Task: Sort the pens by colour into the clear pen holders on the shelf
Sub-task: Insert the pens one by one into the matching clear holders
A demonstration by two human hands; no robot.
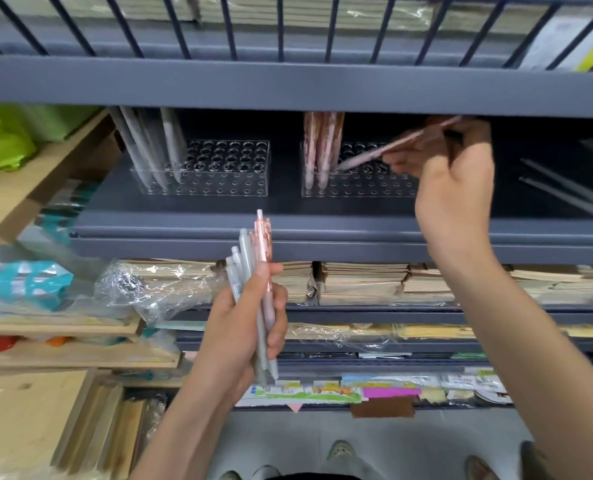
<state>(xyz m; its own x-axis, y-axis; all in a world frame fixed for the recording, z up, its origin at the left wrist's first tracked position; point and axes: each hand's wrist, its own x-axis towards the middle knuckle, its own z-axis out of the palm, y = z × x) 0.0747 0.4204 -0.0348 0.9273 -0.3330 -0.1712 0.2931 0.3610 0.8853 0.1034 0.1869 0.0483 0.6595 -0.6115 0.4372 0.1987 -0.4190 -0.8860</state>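
Up and left of the left hand (243, 327), a clear holder (232, 178) carries grey pens (149, 147). That hand grips a bundle of grey and pink pens (251, 258). The right hand (458, 174) pinches one pink pen (371, 156), its tip at the second holder (364, 188) just left of it.

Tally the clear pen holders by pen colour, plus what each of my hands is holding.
Grey-pen holder: 1
Pink-pen holder: 1
Pink pen pinched by right hand: 1
Mixed grey and pink pen bundle gripped in left hand: 1
Total: 4
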